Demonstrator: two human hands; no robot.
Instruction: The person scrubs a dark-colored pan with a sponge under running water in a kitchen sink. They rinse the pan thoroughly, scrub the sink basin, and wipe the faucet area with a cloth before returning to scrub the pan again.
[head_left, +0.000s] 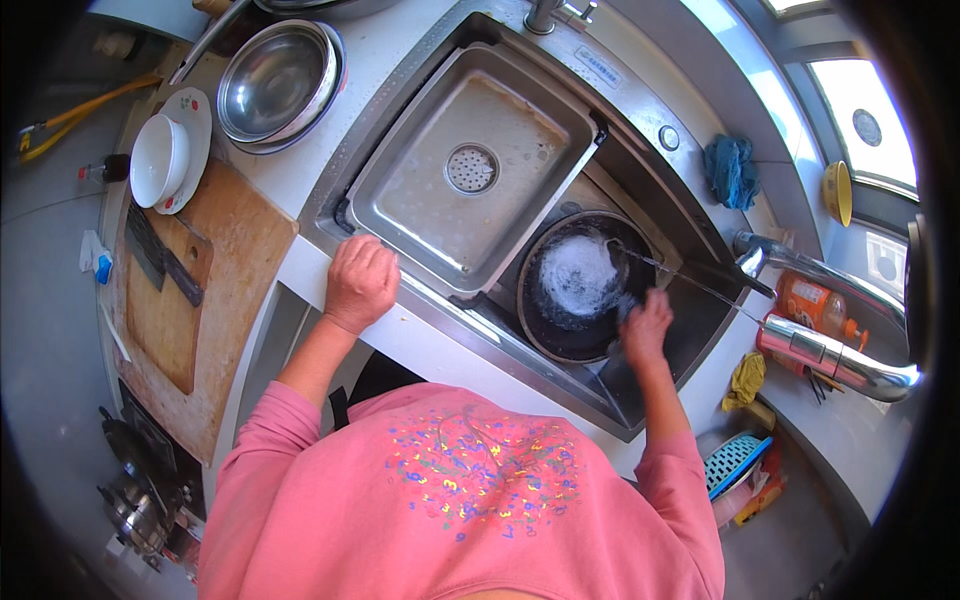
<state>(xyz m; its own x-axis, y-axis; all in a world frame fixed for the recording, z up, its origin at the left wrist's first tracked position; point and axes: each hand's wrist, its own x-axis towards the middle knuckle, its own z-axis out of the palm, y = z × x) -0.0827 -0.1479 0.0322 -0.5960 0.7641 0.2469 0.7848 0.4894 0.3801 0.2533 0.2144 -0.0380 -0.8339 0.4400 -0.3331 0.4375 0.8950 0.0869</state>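
A dark round pan (540, 319) lies in the right part of the steel sink, with white suds and water (579, 276) inside. A thin stream of water runs into it from the chrome faucet (832, 351). My right hand (646, 326) is at the pan's right side; it is blurred, and whether it holds a cloth or scrubber there cannot be told. My left hand (363, 276) is closed in a loose fist at the sink's front left edge, with nothing seen in it. Beside it, a steel drain tray (420, 187) with a round strainer rests over the left part of the sink.
Stacked bowls (277, 82), a white bowl (159, 161) on a plate, and a cleaver (161, 255) on wooden cutting boards (247, 232) stand at left. Behind the sink's right end are a blue cloth (731, 171), an orange soap bottle (814, 304) and a yellow cloth (744, 381).
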